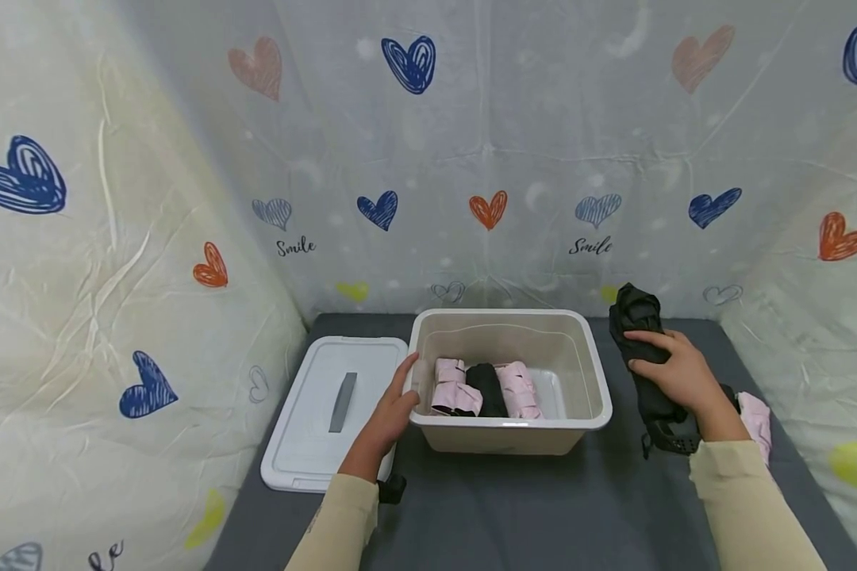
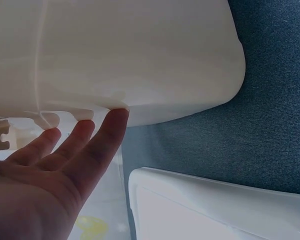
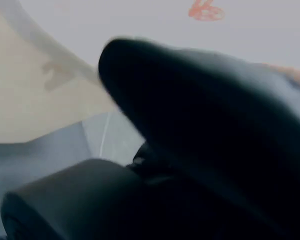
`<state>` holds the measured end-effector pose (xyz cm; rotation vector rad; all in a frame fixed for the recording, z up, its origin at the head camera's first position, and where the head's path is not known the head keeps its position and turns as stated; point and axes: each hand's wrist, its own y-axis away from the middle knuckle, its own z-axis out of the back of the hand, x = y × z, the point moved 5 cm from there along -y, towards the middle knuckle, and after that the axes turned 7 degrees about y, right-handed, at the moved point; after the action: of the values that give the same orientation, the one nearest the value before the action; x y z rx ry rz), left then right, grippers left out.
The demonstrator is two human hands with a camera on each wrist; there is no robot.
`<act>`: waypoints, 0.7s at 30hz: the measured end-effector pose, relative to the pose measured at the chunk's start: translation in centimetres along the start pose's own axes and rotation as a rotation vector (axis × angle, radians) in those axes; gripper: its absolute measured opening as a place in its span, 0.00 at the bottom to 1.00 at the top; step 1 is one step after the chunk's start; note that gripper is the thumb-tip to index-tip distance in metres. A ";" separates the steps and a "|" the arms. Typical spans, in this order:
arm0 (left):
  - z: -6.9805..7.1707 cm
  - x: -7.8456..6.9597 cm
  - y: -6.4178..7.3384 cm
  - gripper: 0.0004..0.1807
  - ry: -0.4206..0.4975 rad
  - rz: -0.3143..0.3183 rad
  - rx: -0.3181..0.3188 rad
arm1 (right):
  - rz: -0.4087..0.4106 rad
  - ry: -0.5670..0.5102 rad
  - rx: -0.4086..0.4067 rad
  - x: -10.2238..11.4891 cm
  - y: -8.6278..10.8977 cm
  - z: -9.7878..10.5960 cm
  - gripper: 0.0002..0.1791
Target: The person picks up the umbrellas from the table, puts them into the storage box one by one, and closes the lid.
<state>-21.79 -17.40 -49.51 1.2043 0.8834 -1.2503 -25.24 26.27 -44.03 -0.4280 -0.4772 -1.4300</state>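
A beige plastic box (image 1: 510, 440) stands in the middle of the head view. Inside lie two pink patterned rolls (image 1: 520, 390) with a black roll (image 1: 487, 388) between them. My left hand (image 1: 389, 416) is at the box's left side; in the left wrist view its fairly straight fingers (image 2: 97, 155) touch the outer wall under the rim. To the right of the box, my right hand (image 1: 678, 377) grips a long black fabric bundle (image 1: 636, 305), raised at its far end. Dark shapes fill most of the right wrist view, hiding the fingers there.
A white lid (image 1: 303, 428) with a grey handle lies left of the box. Beside my right wrist is a pink fabric item (image 1: 755, 420), partly hidden by the arm. Everything stands on a dark grey surface (image 1: 486, 507), with heart-printed sheeting (image 1: 428, 143) behind and at both sides.
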 end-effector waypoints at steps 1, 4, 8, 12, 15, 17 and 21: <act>0.0 -0.4 0.3 0.39 -0.004 0.000 0.001 | 0.006 -0.002 -0.001 0.2 0.0 0.1 0.33; -0.1 -1.1 0.8 0.39 -0.011 0.006 0.004 | 0.020 0.000 -0.004 0.8 -0.1 0.2 0.33; -0.1 -0.8 0.6 0.39 -0.013 0.000 0.008 | 0.028 0.007 0.002 1.8 -0.4 0.4 0.33; 0.1 0.9 -0.5 0.39 0.002 -0.005 -0.003 | 0.038 0.000 0.012 3.0 -0.7 0.4 0.33; 0.1 2.0 -1.1 0.39 0.009 -0.011 -0.017 | 0.046 -0.010 0.024 3.9 -1.0 0.3 0.33; 0.1 2.1 -1.2 0.38 0.009 -0.017 -0.024 | 0.053 -0.017 0.034 4.5 -1.2 0.2 0.32; 0.2 2.2 -1.1 0.38 0.007 -0.024 -0.038 | 0.071 -0.033 0.055 5.5 -1.6 0.0 0.32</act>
<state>-22.57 -17.92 -51.75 1.1715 0.9252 -1.2437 -26.40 21.54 -40.98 -0.4213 -0.5220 -1.3401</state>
